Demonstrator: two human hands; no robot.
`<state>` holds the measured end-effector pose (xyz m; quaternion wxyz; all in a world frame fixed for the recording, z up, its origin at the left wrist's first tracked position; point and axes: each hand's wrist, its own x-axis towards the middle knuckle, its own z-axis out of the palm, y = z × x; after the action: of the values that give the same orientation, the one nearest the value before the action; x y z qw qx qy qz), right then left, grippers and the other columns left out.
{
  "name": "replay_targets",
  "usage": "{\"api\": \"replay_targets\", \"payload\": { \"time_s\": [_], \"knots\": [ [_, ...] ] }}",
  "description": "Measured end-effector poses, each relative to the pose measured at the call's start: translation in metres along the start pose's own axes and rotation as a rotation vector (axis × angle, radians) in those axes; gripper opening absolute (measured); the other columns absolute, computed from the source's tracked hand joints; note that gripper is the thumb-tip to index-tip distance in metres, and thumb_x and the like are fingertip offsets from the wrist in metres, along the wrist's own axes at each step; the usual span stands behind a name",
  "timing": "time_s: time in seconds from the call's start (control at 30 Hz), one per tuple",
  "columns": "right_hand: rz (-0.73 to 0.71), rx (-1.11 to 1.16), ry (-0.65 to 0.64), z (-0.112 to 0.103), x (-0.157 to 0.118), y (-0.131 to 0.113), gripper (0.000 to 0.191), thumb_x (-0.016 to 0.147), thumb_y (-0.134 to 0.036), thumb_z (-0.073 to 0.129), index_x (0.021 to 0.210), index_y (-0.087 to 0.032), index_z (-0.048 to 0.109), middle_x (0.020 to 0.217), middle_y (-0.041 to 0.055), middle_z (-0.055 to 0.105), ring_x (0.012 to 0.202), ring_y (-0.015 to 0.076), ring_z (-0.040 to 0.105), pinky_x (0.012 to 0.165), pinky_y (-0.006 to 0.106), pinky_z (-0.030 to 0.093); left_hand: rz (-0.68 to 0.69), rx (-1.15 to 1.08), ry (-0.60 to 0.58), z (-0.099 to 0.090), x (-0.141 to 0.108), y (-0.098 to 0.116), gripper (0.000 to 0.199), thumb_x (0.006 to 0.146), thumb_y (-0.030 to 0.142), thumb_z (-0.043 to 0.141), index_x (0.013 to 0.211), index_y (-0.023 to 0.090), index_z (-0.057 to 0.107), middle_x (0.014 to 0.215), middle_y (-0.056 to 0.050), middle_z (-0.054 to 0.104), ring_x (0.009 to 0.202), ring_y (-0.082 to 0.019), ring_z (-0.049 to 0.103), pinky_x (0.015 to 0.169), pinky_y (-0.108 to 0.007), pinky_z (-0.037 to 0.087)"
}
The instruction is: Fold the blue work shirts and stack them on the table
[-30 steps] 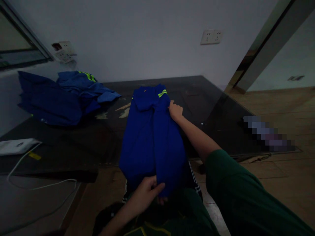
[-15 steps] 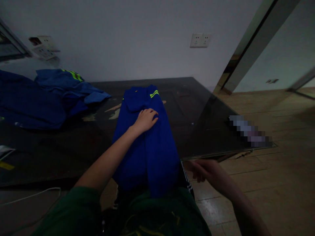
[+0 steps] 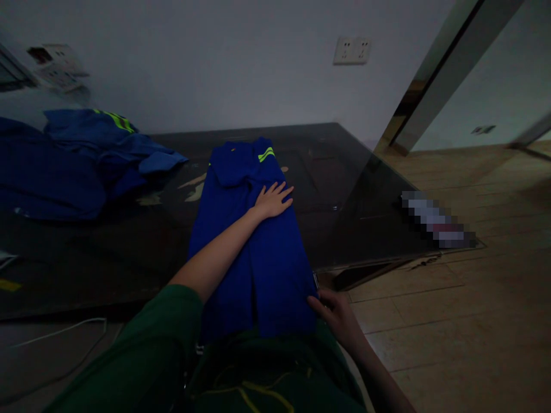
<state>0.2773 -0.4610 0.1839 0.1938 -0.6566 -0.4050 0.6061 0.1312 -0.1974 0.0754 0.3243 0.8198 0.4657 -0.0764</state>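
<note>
A blue work jacket (image 3: pixel 224 241) lies folded lengthwise on the dark table, collar at the far end and a yellow-green striped band near its upper right. Its near end hangs over the table's front edge towards my body. My left hand (image 3: pixel 274 201) rests flat on the jacket's upper right part, fingers spread. At the lower right side, my right hand (image 3: pixel 336 312) pinches the jacket's edge between thumb and fingers; part of that grip is hidden.
More blue clothing (image 3: pixel 86 166) with yellow-green stripes is heaped on the table's left. A blurred-out object (image 3: pixel 437 221) lies at the right corner of the dark table (image 3: pixel 344 229). Wall sockets (image 3: pixel 352 50) sit behind, and a white cable (image 3: pixel 64 332) runs at lower left.
My left hand has slid right across the jacket and its fingers have spread. My right hand has come in from the right to the jacket's lower edge. The view has tilted slightly down.
</note>
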Motion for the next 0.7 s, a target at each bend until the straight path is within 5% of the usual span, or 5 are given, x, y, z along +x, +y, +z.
{"api": "replay_targets", "payload": {
  "time_s": [0.2, 0.4, 0.53, 0.7],
  "knots": [
    [-0.026, -0.037, 0.018, 0.002, -0.007, 0.002, 0.048, 0.082, -0.062, 0.053, 0.062, -0.018, 0.058, 0.062, 0.0010, 0.057, 0.064, 0.0158, 0.054, 0.059, 0.025, 0.044, 0.030, -0.090, 0.061, -0.002, 0.000, -0.001, 0.055, 0.096, 0.047, 0.034, 0.148, 0.029, 0.030, 0.158, -0.006, 0.024, 0.146, -0.028, 0.018, 0.115, -0.057, 0.013],
    [0.018, 0.012, 0.027, -0.001, -0.008, 0.009, 0.043, 0.079, -0.059, 0.059, 0.095, -0.020, 0.066, 0.088, 0.0059, 0.069, 0.083, 0.0211, 0.064, 0.074, 0.031, 0.051, 0.126, -0.190, 0.261, -0.021, -0.015, -0.018, 0.042, 0.095, 0.032, 0.042, 0.133, 0.015, 0.050, 0.142, -0.012, 0.049, 0.135, -0.023, 0.040, 0.111, -0.042, 0.031],
    [0.029, -0.058, -0.019, 0.001, -0.006, 0.009, 0.042, 0.077, -0.061, 0.058, 0.074, -0.019, 0.059, 0.068, 0.0024, 0.064, 0.067, 0.0178, 0.061, 0.061, 0.027, 0.048, 0.059, -0.121, 0.264, -0.030, -0.034, -0.037, 0.041, 0.090, 0.028, 0.051, 0.129, 0.015, 0.054, 0.139, -0.013, 0.050, 0.132, -0.028, 0.042, 0.110, -0.048, 0.032],
    [0.048, -0.220, -0.057, -0.025, -0.005, -0.011, 0.048, 0.084, -0.061, 0.047, 0.064, -0.019, 0.058, 0.061, 0.0035, 0.063, 0.058, 0.0161, 0.059, 0.055, 0.025, 0.045, -0.095, -0.200, 0.536, -0.043, -0.044, -0.081, 0.036, 0.087, 0.011, 0.045, 0.121, 0.015, 0.058, 0.117, -0.010, 0.060, 0.112, -0.022, 0.053, 0.101, -0.039, 0.042]
  ]
}}
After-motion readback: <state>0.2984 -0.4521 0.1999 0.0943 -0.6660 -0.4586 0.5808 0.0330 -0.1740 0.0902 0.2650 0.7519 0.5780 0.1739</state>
